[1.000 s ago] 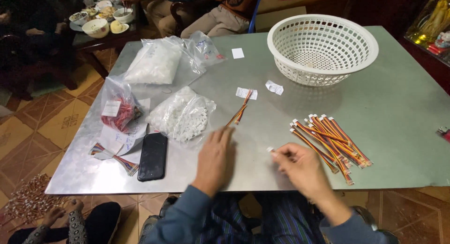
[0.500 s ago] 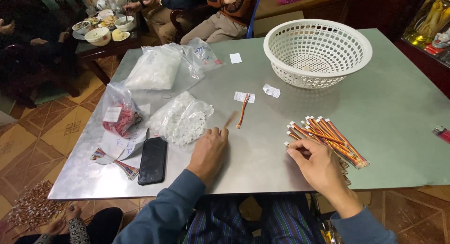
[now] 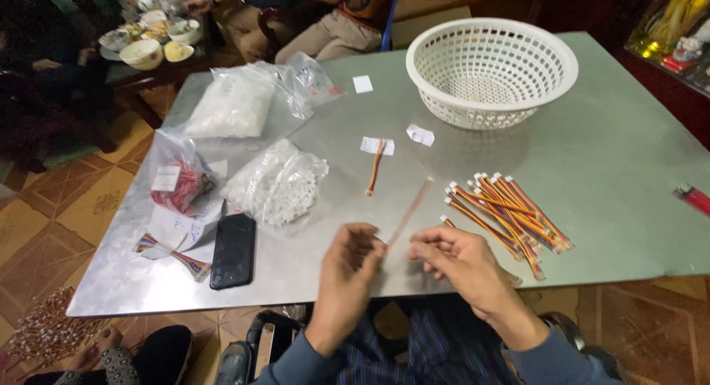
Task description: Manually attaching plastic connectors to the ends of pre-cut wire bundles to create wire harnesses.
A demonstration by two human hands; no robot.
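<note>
Left to right: a clear bag of red parts (image 3: 177, 184) bearing a white rectangular label at ten o'clock, a black phone (image 3: 234, 250), then a clear bag of white parts (image 3: 277, 181). The left hand (image 3: 347, 270) pinches the lower end of a blurred thin cable (image 3: 409, 211); the right hand (image 3: 462, 263), fingers curled, meets it alongside. A loose pinch could likely drop it. Finished cables (image 3: 506, 211) lie at three o'clock, a white basket (image 3: 492, 71) at one.

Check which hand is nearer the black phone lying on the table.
Left. The left hand sits just right of the black phone; the right hand is farther right, beside the wire bundle.
</note>
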